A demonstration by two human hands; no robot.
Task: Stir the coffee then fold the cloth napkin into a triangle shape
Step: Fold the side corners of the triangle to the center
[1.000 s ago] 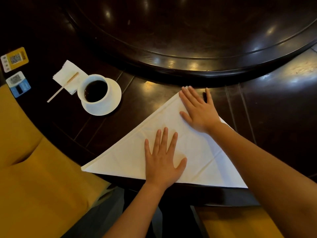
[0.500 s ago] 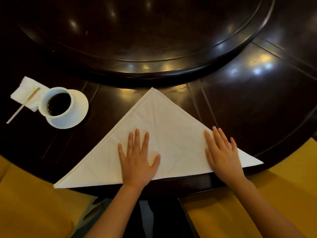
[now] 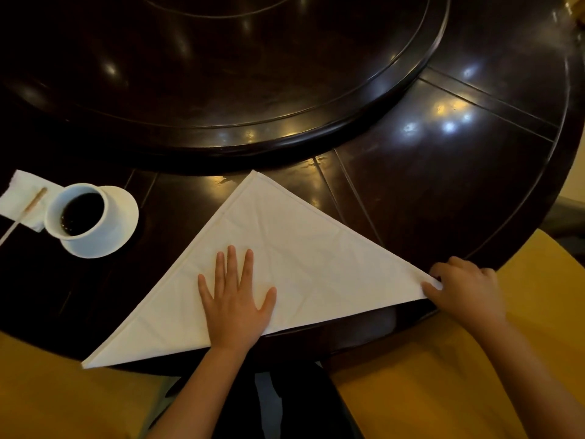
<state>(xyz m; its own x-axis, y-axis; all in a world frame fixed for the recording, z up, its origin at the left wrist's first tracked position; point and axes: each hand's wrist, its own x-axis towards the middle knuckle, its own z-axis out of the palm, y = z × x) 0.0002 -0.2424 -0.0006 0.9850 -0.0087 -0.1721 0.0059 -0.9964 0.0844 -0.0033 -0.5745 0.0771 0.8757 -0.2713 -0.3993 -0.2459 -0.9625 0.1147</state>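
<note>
Half a second ago the right hand [image 3: 465, 293] lay flat on the right part of the cloth napkin [image 3: 294, 258]; it has since slid out to the right corner, at about 3 o'clock from the napkin's middle, where its fingers are curled and its fingertips pinch the point of the cloth at the table's rim. The left hand [image 3: 235, 299] has stayed where it was, fingers straight and spread, palm pressing the napkin flat near its long lower edge, at about 7 o'clock from the napkin's middle.

The napkin is white and lies folded in a triangle on the dark wooden table [image 3: 427, 191], apex toward 12 o'clock, long edge along the near rim, left corner reaching out toward 8 o'clock.

At about 9 o'clock from the apex stands a white coffee cup [image 3: 79, 213] with dark coffee in it, on a white saucer [image 3: 123, 217]. Just beyond it, at 9 o'clock, a wooden stirrer [image 3: 27, 210] lies tilted across a white paper napkin [image 3: 22, 194].

A raised round turntable [image 3: 253, 74] fills the table's middle at 12 o'clock. Yellow seat cushions [image 3: 443, 375] show below the table's near edge. No writing, brand or label can be read anywhere.
</note>
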